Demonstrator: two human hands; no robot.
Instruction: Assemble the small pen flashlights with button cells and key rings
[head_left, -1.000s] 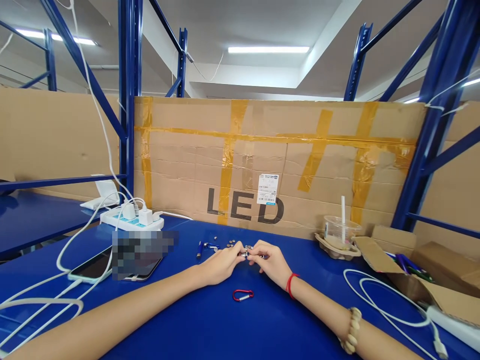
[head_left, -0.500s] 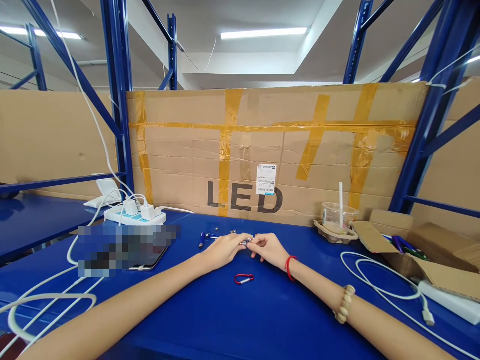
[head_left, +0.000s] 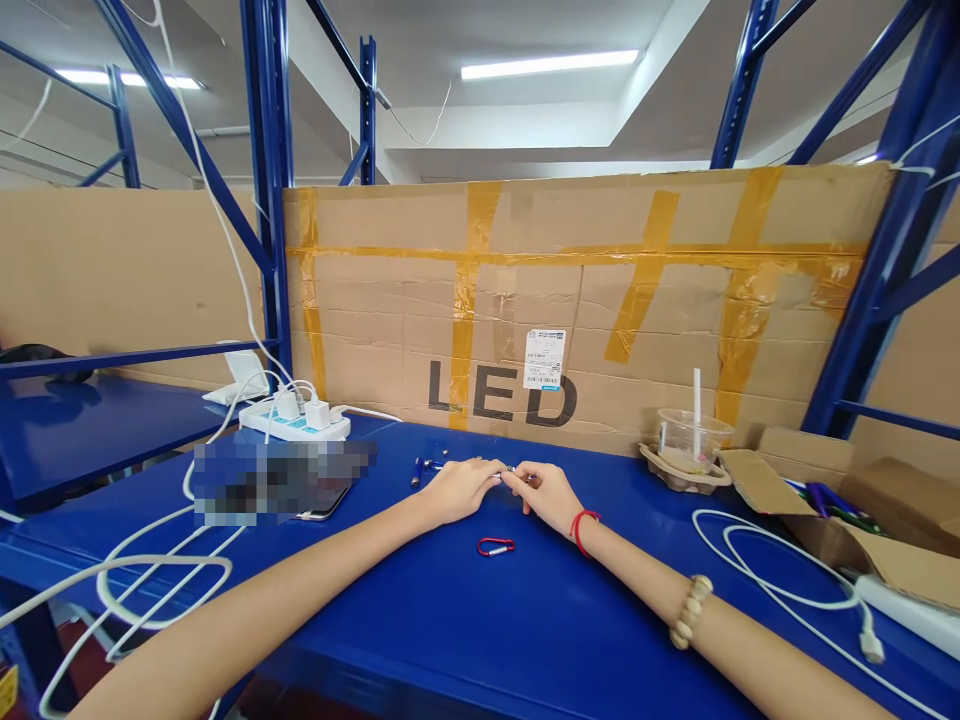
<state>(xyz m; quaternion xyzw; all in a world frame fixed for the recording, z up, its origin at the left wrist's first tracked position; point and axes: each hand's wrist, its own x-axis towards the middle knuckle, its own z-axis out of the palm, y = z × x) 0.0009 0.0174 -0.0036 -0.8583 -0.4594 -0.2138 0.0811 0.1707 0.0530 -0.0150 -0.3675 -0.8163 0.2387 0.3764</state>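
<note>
Blue metal tabletop carries the person's two forearms, which reach forward and meet near its far edge, just before the taped cardboard wall printed "LED". The left hand lies knuckles-up with its fingers curled in, their tips closed on a small silver part. The right hand faces it, its fingers also bent and pinched on the same part from the other side. The part sits between the two sets of fingertips, just above the table, and is too small to identify. A red carabiner lies flat on the table close to the wrists, touching neither. Just left of the left hand rest a small blue tube and a few tiny metal pieces. The right wrist wears a red string, and a bead bracelet sits further down that forearm. A white power strip stands at far left, a plastic cup with a straw at far right, and a white cable loops nearby.
</note>
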